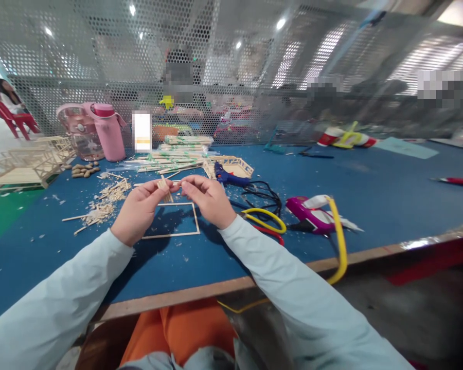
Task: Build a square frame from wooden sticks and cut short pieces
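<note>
My left hand is closed around several short wooden sticks, which poke up and down past the thumb and fingers. Close beside it, my right hand is pinched at thumb and forefinger; whatever lies between those fingertips is too small to make out. Both hands hover over a rectangular stick frame lying flat on the blue tabletop, its far left part hidden by my left hand. Short stick pieces are heaped to the left.
Scissors with yellow and red handles, a purple glue gun and a blue glue gun lie rightward. Behind are bundled sticks and a pink bottle. Stick models stand left. A mesh screen closes the back.
</note>
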A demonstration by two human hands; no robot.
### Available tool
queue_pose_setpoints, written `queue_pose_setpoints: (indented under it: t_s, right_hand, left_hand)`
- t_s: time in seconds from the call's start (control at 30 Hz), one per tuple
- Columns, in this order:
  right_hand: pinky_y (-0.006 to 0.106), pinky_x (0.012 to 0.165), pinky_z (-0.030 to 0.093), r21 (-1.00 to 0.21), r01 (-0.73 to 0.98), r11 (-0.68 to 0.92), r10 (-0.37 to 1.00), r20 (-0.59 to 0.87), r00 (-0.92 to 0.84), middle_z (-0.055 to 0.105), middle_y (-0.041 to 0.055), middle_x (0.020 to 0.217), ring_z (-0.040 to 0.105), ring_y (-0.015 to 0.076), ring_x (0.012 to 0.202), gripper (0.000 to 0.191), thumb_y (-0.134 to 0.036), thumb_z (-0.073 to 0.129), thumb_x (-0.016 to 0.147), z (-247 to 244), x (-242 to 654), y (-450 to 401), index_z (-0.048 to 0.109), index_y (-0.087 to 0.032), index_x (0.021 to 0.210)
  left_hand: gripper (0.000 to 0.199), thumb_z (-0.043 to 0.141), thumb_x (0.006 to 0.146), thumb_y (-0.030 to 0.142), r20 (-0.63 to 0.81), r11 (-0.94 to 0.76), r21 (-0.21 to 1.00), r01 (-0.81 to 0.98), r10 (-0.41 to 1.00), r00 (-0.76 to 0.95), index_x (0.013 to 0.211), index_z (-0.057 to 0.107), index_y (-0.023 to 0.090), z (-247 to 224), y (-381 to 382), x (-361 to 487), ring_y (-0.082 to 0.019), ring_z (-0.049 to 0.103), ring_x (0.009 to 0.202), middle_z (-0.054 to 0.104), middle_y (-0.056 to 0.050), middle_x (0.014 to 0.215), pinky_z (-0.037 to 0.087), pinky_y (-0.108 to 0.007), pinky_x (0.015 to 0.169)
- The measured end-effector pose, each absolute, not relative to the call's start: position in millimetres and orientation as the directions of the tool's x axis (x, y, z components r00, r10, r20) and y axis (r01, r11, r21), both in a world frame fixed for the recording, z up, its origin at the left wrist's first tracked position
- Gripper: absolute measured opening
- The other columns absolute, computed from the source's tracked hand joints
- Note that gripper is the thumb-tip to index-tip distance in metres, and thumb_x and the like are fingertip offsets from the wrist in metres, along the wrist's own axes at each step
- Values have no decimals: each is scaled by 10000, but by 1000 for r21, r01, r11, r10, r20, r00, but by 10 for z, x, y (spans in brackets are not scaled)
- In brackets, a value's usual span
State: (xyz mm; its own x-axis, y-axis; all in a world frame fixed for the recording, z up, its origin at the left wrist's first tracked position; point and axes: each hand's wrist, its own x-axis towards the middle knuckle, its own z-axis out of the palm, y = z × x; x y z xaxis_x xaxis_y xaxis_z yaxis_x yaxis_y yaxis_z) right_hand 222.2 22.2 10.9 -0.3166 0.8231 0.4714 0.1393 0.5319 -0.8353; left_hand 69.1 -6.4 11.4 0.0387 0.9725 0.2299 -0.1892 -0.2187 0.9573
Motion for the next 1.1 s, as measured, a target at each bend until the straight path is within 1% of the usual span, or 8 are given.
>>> queue_pose_setpoints:
  t_s: [0.1,0.2,0.3,0.5,0.7,0.9,1.0,1.1]
  right_hand:
    - [219,542,371,-872,114,475,862,436,-258,521,-22,629,451,87,567,204,-354,546,763,118,2203,217,548,-151,746]
    - [223,560,384,-914,75,400,829,325,-454,537,-18,632,476,90,581,239,-377,532,765,121,2174,192,564,-145,715]
    - [224,578,391,-937,30,347,761,263,-593,552,-16,620,492,90,587,276,-397,541,759,99,2137,165,573,-137,672]
    - [227,565,382,-948,-55,315,720,276,-637,570,-8,607,501,87,558,400,-512,529,757,24,2102,178,576,-129,655]
    - [221,491,347,-964,-11,264,729,207,-653,575,-2,560,493,87,500,448,-565,552,720,22,2108,211,569,-124,645]
    - [224,518,383,-970,-42,240,737,210,-643,586,8,579,538,99,532,484,-602,565,696,30,2104,194,577,-121,644]
    - [222,514,398,-975,-39,218,723,189,-665,584,5,573,541,96,522,455,-569,576,706,34,2106,185,574,-119,636]
    - [220,521,421,-983,-19,182,720,146,-678,583,2,573,549,91,517,402,-509,601,712,37,2134,202,571,-117,634]
  left_hand:
    - [225,617,751,345,315,-314,946,-81,949,-3,859,656,152,135,-95,706,-156,599,853,695,-44,853,414,-268,831]
    - [221,596,768,341,342,-342,938,-48,940,-6,865,649,150,152,-126,730,-135,590,764,688,-42,850,444,-257,753]
    - [234,591,767,353,312,-311,949,-54,950,21,863,640,146,135,-144,764,-104,547,605,676,-36,793,452,-237,600]
    - [256,606,747,367,261,-255,953,-164,965,14,866,609,140,77,-151,825,-69,488,448,666,-43,783,404,-216,429]
    - [281,612,740,377,248,-239,954,-179,968,29,860,587,125,56,-151,830,-80,510,428,656,-36,730,405,-222,418]
    - [456,630,715,428,219,-196,953,-232,972,79,1046,567,121,34,-133,813,-81,502,467,669,-55,795,419,-228,444]
    - [433,564,759,463,228,-209,962,-174,969,99,1010,586,110,36,-126,796,-85,490,437,664,-56,763,415,-244,431]
    - [379,501,801,455,260,-253,965,-67,955,142,945,607,120,52,-117,762,-118,524,465,621,-15,604,447,-269,489]
